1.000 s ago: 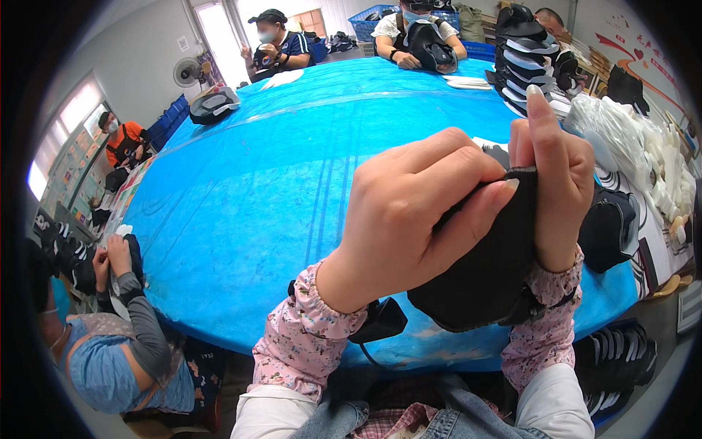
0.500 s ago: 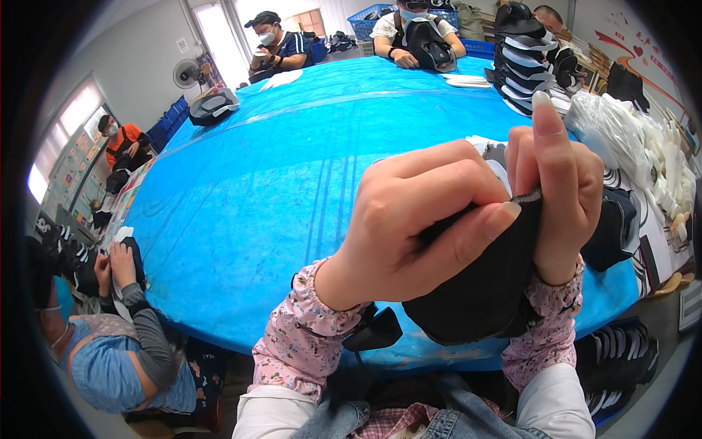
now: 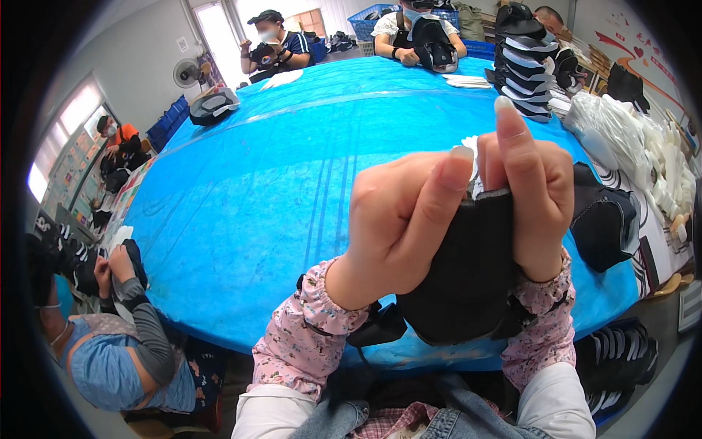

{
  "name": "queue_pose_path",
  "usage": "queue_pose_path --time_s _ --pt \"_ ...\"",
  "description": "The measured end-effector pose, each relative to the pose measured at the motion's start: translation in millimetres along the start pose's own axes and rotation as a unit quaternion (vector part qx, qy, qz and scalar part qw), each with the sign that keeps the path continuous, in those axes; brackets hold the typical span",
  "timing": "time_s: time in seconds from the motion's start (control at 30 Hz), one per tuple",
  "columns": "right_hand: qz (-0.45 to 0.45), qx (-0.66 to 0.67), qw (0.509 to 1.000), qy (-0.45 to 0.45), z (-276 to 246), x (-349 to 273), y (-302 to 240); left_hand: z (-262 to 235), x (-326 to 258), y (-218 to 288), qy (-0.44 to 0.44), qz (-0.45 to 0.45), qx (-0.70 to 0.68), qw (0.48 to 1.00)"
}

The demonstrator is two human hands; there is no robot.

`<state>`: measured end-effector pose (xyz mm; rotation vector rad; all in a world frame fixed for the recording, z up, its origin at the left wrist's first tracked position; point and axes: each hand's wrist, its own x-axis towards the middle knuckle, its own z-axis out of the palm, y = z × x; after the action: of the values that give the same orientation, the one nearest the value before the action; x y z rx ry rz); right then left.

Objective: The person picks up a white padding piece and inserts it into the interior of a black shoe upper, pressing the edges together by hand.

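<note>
I hold a black fabric shoe upper [image 3: 468, 271] up close in front of me with both hands. My left hand [image 3: 402, 212] grips its left side, thumb raised along the top edge. My right hand [image 3: 534, 190] pinches its right side, with the index finger pointing straight up. A bit of white paper [image 3: 474, 164] shows between my hands at the shoe's opening. Below the shoe a black strap piece [image 3: 373, 329] hangs near my floral sleeves.
A large table covered in blue sheet [image 3: 278, 168] spreads ahead. Another black shoe [image 3: 603, 219] lies at the right, with white packing bags [image 3: 629, 135] and a tall stack of shoes [image 3: 523, 62] behind. Other people sit around the table; one person [image 3: 110, 344] sits at my lower left.
Both hands have turned the shoe upper and lifted it nearer to the camera. My left thumb has risen, and my right index finger stands straighter.
</note>
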<state>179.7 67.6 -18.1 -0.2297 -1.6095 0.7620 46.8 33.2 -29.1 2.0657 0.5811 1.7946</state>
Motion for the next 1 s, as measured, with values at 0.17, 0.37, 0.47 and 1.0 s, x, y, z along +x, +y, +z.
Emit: queue_pose_path --time_s 0.17,0.37,0.47,1.0 --pt "-0.005 0.023 1.0 -0.007 1 -1 0 -4 -1 3 -0.005 -0.035 -0.06 0.998" --pt "-0.017 -0.045 0.999 -0.003 2 -1 -7 -19 8 -7 0.028 -0.168 -0.029 0.985" --pt "-0.042 -0.082 0.996 0.004 6 -2 -14 -21 9 -10 0.03 -0.126 -0.072 0.989" --pt "0.043 -0.045 0.998 -0.003 -10 5 1 -19 5 -3 0.062 -0.038 -0.126 0.989"
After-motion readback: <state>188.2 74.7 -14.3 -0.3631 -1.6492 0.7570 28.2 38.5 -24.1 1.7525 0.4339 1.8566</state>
